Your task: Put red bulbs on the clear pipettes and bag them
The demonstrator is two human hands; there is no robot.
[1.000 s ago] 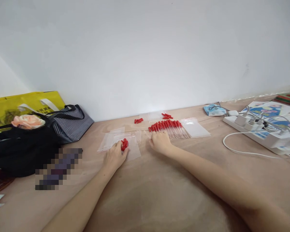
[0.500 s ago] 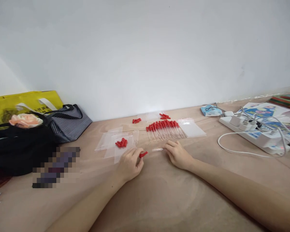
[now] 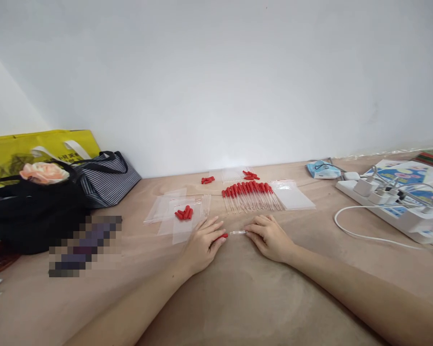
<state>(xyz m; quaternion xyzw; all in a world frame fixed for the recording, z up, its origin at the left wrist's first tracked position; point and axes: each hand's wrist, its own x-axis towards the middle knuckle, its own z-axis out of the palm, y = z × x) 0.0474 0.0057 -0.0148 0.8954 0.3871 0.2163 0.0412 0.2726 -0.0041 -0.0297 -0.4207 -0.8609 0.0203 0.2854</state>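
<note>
Between its thumb and fingers, my left hand (image 3: 205,244) holds a small red rubber bulb (image 3: 222,236). My right hand (image 3: 269,236) pinches a thin clear tube (image 3: 238,232), whose free end points at the bulb with a small gap between them. Beyond my hands lies a row of clear droppers with red bulbs (image 3: 248,194). Several loose red bulbs (image 3: 184,213) rest on clear plastic bags (image 3: 166,211) at the left, beside a few thin clear tubes (image 3: 206,204). Farther back are two more small groups of red bulbs (image 3: 208,180).
A white power strip (image 3: 393,211) with plugs and cables, a blue mask (image 3: 323,169) and printed papers lie at the right. At the left stand a black bag (image 3: 36,216), a striped bag (image 3: 111,180) and a yellow bag (image 3: 7,151). A wall rises behind the table.
My left hand has turned flatter and covers more of the red bulb, which now sits closer to the tube's end. The view has shifted slightly.
</note>
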